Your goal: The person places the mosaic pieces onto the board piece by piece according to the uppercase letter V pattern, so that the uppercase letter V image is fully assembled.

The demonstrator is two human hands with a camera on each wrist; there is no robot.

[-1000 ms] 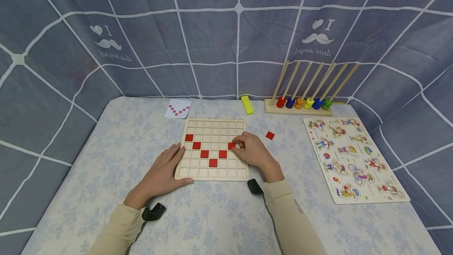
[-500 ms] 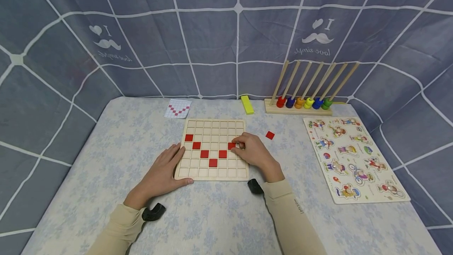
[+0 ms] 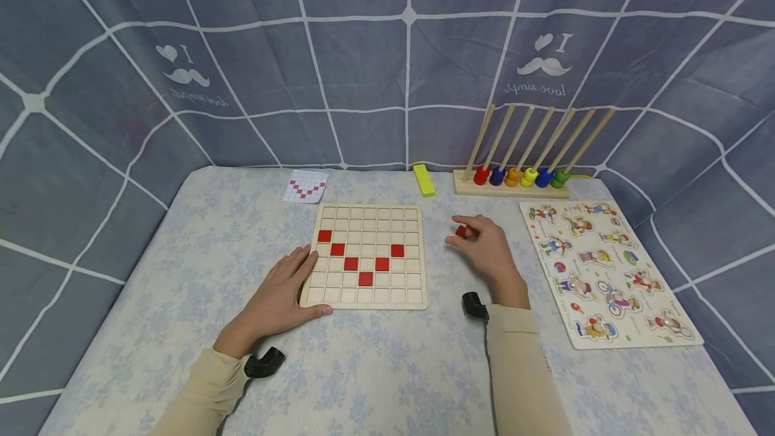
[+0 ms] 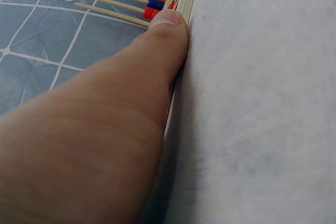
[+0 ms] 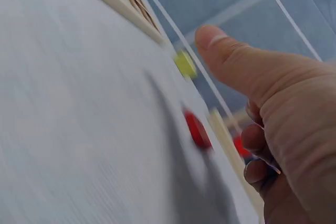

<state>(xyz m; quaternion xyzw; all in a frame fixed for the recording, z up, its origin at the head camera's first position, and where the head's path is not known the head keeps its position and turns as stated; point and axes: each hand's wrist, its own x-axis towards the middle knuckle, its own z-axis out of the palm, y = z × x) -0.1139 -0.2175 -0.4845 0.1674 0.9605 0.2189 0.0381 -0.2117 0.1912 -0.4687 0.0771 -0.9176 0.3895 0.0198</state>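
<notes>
A square wooden grid board lies mid-table with several red square tiles set in a V shape in its cells. My left hand rests along the board's left edge, its thumb touching the front edge. To the right of the board, my right hand hovers at one loose red tile. Thumb and index finger are spread apart around that tile. In the right wrist view the loose tile is on the table, clear of the extended thumb; the other fingers are curled.
Behind the board lie a paper card with a printed V pattern and a yellow block. A wooden peg rack with coloured beads stands at the back right. A picture puzzle board lies at the right.
My right hand has let go of the red tile at the right arm of the V and moved right to the loose tile. The left hand has stayed put.
</notes>
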